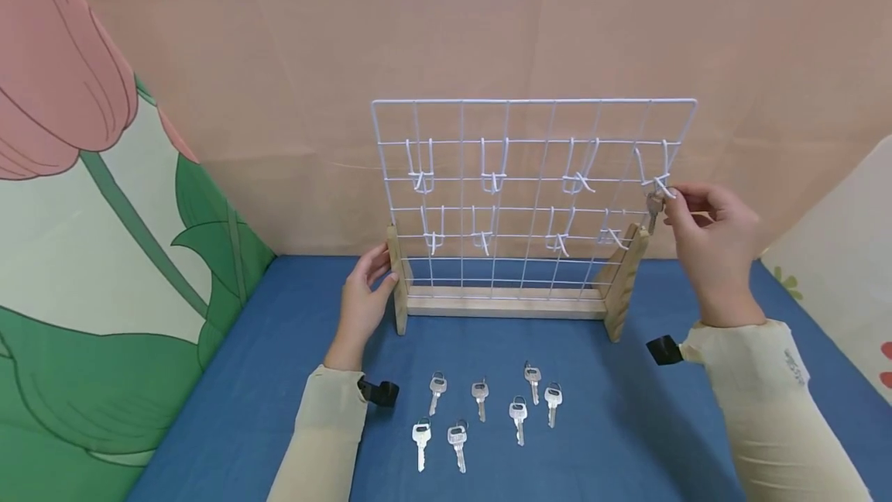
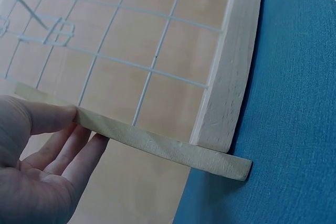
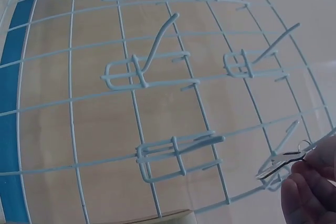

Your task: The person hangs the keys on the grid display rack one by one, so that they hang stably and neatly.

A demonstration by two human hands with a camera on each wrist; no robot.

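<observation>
at the rack's left end, left hand (image 1: 362,304) clamped on the left post (image 1: 399,281), thumb on one side, fingers on the other. post is bare wood, should be stiff and not slippery; good place to steady the rack (image 1: 533,101), whose wire grid looks light and likely to tip or rattle if knocked. in front of the rack, left of its middle to just right of it, seven loose keys (image 1: 480,391) lie flat on the desk (image 1: 244,393). metal, small rings at the heads; probably light, rigid, hard to break, a bit slick and thin to lift flat. best pinched at the head or ring, blade left hanging.

at the rack's right end, beside the top-right hook (image 1: 657,183), right hand (image 1: 718,242) pinches the held key (image 1: 653,209) near its ring. sensible grip, though fingers crowd the ring. can't tell if the ring is over the hook tip. hook wire looks stiff. hands well apart, one per rack end.
</observation>
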